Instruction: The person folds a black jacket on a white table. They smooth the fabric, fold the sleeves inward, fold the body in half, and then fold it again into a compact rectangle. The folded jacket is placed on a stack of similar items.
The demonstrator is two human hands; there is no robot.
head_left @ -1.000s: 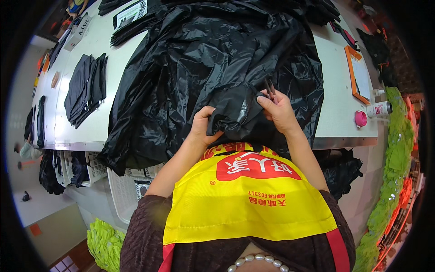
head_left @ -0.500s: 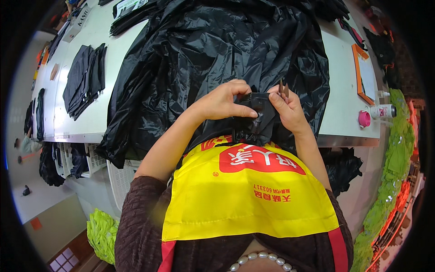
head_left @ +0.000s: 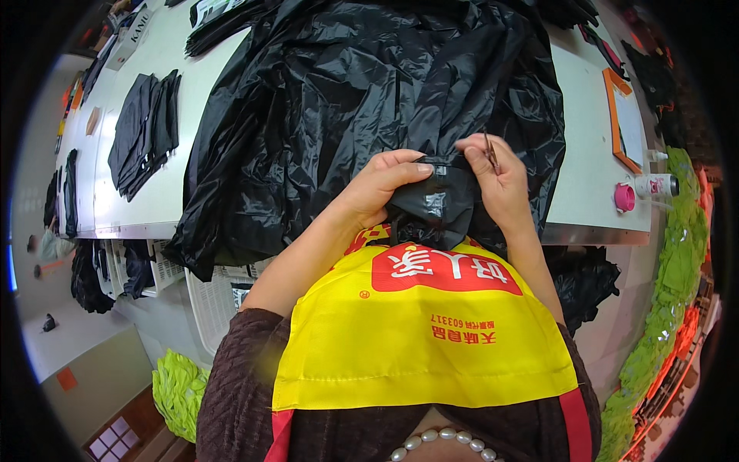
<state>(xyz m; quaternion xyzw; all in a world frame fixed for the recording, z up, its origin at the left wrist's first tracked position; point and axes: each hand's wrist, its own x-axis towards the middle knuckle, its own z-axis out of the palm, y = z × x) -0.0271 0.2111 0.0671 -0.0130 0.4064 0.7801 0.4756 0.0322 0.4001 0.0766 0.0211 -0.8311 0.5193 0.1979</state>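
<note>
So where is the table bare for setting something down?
Right: bare table between the black material and orange frame. Left: bare strip between that material and the folded stack. The middle is crowded, material spreading beneath left hand and right hand.

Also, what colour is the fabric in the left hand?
The fabric is black, best seen in the head view.

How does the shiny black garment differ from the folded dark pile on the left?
The shiny black garment spreads wide and rumpled; the folded dark pile is compact and layered. The garment is glossy, the pile duller. The left hand grips the garment; no hand touches the pile. Both are dark, on the white table.
</note>
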